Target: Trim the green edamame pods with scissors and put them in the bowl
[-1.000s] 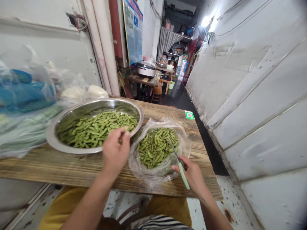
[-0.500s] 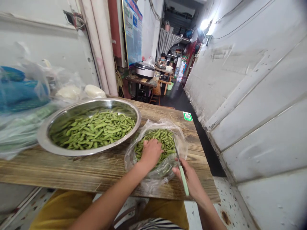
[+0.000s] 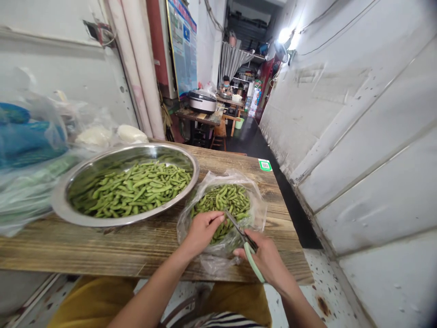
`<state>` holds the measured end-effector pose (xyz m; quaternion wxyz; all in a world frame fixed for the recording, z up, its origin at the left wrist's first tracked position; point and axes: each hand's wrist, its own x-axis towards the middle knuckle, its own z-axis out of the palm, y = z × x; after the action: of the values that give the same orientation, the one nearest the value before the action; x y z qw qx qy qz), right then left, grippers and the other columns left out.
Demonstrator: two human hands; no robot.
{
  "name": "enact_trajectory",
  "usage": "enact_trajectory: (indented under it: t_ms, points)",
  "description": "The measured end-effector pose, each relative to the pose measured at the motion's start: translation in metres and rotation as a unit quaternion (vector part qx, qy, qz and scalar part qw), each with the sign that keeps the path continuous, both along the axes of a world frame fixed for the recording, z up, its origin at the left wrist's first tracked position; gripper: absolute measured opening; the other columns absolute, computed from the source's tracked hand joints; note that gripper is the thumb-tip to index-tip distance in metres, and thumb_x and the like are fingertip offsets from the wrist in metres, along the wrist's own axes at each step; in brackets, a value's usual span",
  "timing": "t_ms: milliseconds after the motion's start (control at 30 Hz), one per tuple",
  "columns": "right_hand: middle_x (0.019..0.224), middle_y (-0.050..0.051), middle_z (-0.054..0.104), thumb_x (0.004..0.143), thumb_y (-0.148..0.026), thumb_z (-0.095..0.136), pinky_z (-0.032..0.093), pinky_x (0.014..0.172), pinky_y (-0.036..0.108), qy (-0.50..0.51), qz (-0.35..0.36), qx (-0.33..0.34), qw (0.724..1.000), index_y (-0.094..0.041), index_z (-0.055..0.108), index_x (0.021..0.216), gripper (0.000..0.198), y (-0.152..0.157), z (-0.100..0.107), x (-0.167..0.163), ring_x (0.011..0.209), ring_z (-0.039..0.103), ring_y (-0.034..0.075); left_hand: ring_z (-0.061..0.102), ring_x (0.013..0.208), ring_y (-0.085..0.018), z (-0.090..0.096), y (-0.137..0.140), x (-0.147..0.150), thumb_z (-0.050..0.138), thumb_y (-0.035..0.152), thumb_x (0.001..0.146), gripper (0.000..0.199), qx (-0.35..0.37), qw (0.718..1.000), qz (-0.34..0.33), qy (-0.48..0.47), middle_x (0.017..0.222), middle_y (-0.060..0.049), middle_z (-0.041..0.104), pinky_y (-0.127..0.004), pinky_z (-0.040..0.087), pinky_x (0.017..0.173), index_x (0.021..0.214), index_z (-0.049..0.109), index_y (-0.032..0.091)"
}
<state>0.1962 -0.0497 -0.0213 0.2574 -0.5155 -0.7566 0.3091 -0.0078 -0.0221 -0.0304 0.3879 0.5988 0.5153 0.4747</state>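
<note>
My left hand [image 3: 204, 231] is over the near left part of a clear plastic bag [image 3: 258, 200] of green edamame pods [image 3: 228, 197]. Its thumb and forefinger are pinched together; whatever lies between them is too small to make out. In my right hand [image 3: 268, 255] is a pair of scissors [image 3: 251, 259] with pale green handles. The blades point up and left, their tips at my left fingertips. Left of the bag, a wide steel basin [image 3: 102, 222] holds many more pods [image 3: 141, 187].
All this stands on a wooden table [image 3: 143, 255]. Clear and blue plastic bags [image 3: 30, 141] crowd its left end. A green QR-code card [image 3: 265, 165] lies near the right edge. Beyond are a rice cooker [image 3: 202, 101] on another table and a seated person [image 3: 225, 86].
My left hand has come up out of the pods and drawn back toward me, fingers now pinched. The scissors have swung left, bringing their tips to those fingers.
</note>
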Motion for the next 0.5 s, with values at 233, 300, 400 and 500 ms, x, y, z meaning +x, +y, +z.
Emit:
enact_trajectory:
  t_ms: [233,300,400,500]
  points:
    - [0.07,0.0,0.062,0.081,-0.04,0.062,0.042,0.062,0.022,-0.005,0.016,-0.025,1.0,-0.017,0.068,0.081,0.024,0.0018,0.0002,-0.0007,0.067,0.055,0.016,0.051,0.05,-0.012,-0.0025,-0.0039,-0.0012,0.061,0.038,0.075,0.025,-0.112,0.984,-0.03,-0.135,0.065,-0.002,0.067,-0.022,0.038,0.047,0.078,0.071,0.015]
    - [0.067,-0.001,0.059,0.078,-0.042,0.064,0.041,0.059,0.022,0.01,-0.005,-0.036,0.999,-0.016,0.067,0.083,0.026,0.004,-0.0004,-0.0003,0.063,0.053,0.015,0.053,0.054,-0.011,-0.0014,-0.0047,0.0,0.066,0.038,0.072,0.025,-0.139,0.967,-0.023,-0.213,0.065,-0.002,0.066,-0.021,0.042,0.051,0.078,0.068,0.014]
    - [0.063,-0.002,0.053,0.077,-0.048,0.064,0.04,0.052,0.021,0.068,0.001,-0.101,0.993,-0.017,0.063,0.094,0.035,0.0048,0.0018,0.0007,0.055,0.048,0.013,0.061,0.066,-0.012,0.0008,-0.0044,0.0002,0.074,0.035,0.065,0.028,-0.154,0.927,0.011,-0.341,0.071,-0.003,0.066,-0.023,0.049,0.064,0.08,0.065,0.013]
    - [0.061,-0.004,0.048,0.084,-0.055,0.053,0.039,0.047,0.02,0.141,0.057,-0.202,0.968,-0.017,0.056,0.104,0.043,0.0013,0.0049,0.0011,0.05,0.047,0.01,0.065,0.073,-0.013,0.0019,-0.0034,-0.0006,0.078,0.03,0.061,0.031,-0.137,0.893,0.06,-0.425,0.075,-0.002,0.068,-0.025,0.051,0.074,0.082,0.063,0.013]
